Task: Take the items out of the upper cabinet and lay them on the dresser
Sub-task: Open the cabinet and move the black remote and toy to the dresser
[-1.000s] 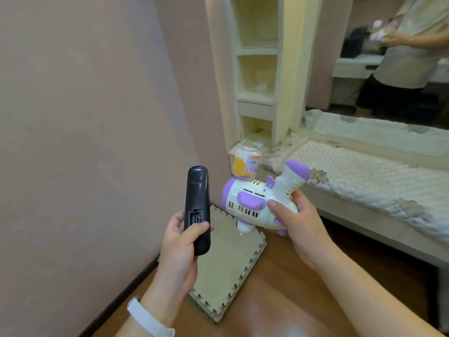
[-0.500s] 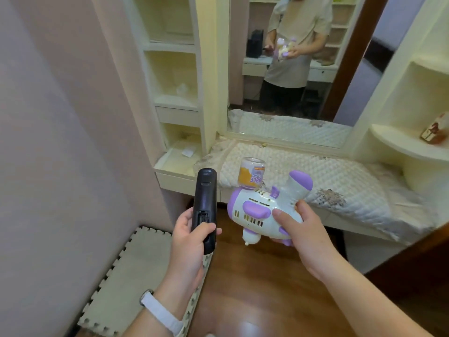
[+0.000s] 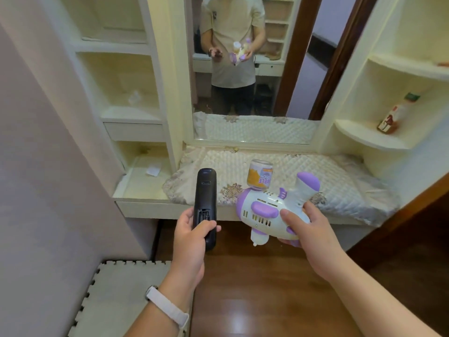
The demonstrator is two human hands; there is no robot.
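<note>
Both forearms pointed forward; my left hand (image 3: 192, 237) gripped a black remote (image 3: 205, 190) upright, my right hand (image 3: 308, 229) clutched a tilted bubble gun (image 3: 264, 210).

Turned from wall (image 3: 48, 178) toward dresser (image 3: 145, 209) — remote (image 3: 205, 203) and bubble gun (image 3: 264, 210) now at its front edge.

Home bedroom: mirrored dresser (image 3: 170, 210), shelves (image 3: 131, 115).

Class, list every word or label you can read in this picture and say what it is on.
"BLE" over "TION", partial, on the bottle atop the bubble toy.
Label of the shelf bottle: too blurred to read.
The remote: nothing readable.
</note>
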